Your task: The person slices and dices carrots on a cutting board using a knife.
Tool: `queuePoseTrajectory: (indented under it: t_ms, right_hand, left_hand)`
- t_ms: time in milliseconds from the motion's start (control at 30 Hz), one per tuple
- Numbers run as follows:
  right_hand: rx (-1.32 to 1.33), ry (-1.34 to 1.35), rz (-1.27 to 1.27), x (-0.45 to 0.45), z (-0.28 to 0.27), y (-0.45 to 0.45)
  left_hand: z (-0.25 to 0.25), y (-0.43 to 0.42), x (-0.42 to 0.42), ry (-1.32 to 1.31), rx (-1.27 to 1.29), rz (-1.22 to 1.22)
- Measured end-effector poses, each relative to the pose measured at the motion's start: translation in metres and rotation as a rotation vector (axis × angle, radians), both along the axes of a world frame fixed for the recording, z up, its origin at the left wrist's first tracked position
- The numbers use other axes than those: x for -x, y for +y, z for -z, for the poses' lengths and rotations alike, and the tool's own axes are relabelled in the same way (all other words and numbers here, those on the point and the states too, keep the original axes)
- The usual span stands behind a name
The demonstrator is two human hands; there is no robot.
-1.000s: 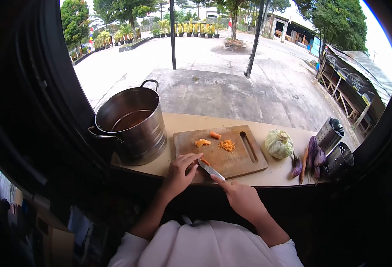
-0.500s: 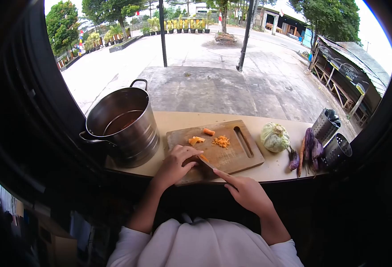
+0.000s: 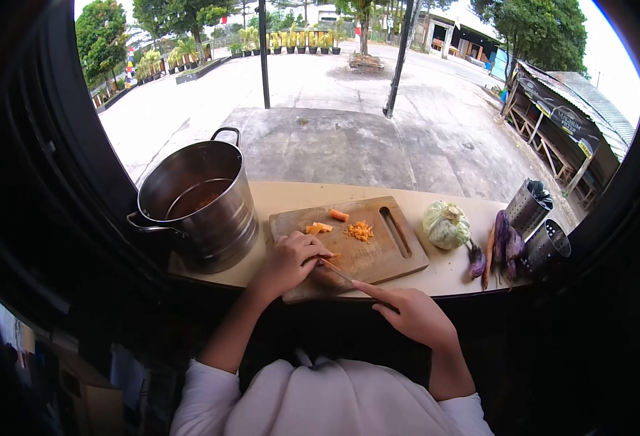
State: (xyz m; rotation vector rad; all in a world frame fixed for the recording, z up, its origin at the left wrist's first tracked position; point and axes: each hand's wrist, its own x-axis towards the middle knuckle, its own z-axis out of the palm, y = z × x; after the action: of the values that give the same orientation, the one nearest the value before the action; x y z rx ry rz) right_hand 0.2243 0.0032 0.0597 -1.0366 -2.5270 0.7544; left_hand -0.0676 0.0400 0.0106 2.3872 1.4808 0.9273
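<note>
My right hand (image 3: 413, 312) grips a knife (image 3: 340, 274), its blade pointing left and away from me over the wooden cutting board (image 3: 307, 219). At the blade's tip, my left hand (image 3: 295, 256) is closed with bent fingers on a piece of carrot (image 3: 336, 255), mostly hidden beneath the fingertips. Beyond the hands lie a small heap of chopped carrot (image 3: 360, 231), a carrot stub (image 3: 339, 215) and some larger carrot pieces (image 3: 318, 228). A long slot is cut into the board's right end.
A large steel pot (image 3: 222, 231) stands left of the board with something reddish-brown inside. To the right sit a cabbage (image 3: 446, 224), purple eggplants (image 3: 502, 236), a whole carrot (image 3: 489, 256) and two perforated metal holders (image 3: 546, 247). The counter's near edge (image 3: 451, 296) runs close to my wrists.
My left fingers have curled in further over the carrot piece. The knife has shifted slightly, with its blade now lying at a flatter angle, and my right hand has moved a little to the right.
</note>
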Motion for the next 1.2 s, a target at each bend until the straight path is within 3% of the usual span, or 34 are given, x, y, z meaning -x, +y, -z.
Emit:
queuePoseTrajectory:
  t_ms: [100, 300, 467, 700, 800, 933, 967, 1067, 1200]
  right_hand:
    - [0.144, -0.006, 0.052, -0.008, -0.012, 0.000]
    - [0.108, 0.183, 0.080, -0.011, 0.003, 0.008]
    - [0.103, 0.056, 0.079, -0.002, 0.001, 0.011]
    - [0.116, 0.059, 0.044, -0.013, 0.008, 0.024]
    - [0.155, 0.303, 0.026, -0.029, 0.022, 0.034]
    - [0.198, 0.616, 0.220, -0.049, 0.048, 0.049]
    - [0.101, 0.721, 0.235, -0.052, 0.061, 0.057]
    - [0.305, 0.867, 0.402, -0.064, 0.077, 0.067]
    - [0.324, 0.937, 0.426, -0.057, 0.072, 0.065]
  left_hand:
    - [0.003, -0.001, 0.000, -0.027, 0.008, -0.004]
    - [-0.003, -0.009, -0.010, -0.091, -0.096, -0.052]
    - [-0.007, -0.006, -0.007, -0.027, -0.150, 0.050]
    - [0.005, 0.005, 0.002, -0.017, -0.114, -0.048]
    - [0.004, 0.005, 0.000, -0.012, -0.109, -0.062]
    - [-0.001, -0.004, -0.003, -0.001, -0.062, -0.077]
    - [-0.003, -0.003, -0.003, 0.003, -0.064, -0.077]
    - [-0.002, -0.003, -0.001, 0.019, -0.056, -0.067]
    - [-0.004, 0.004, 0.000, 0.031, 0.004, -0.032]
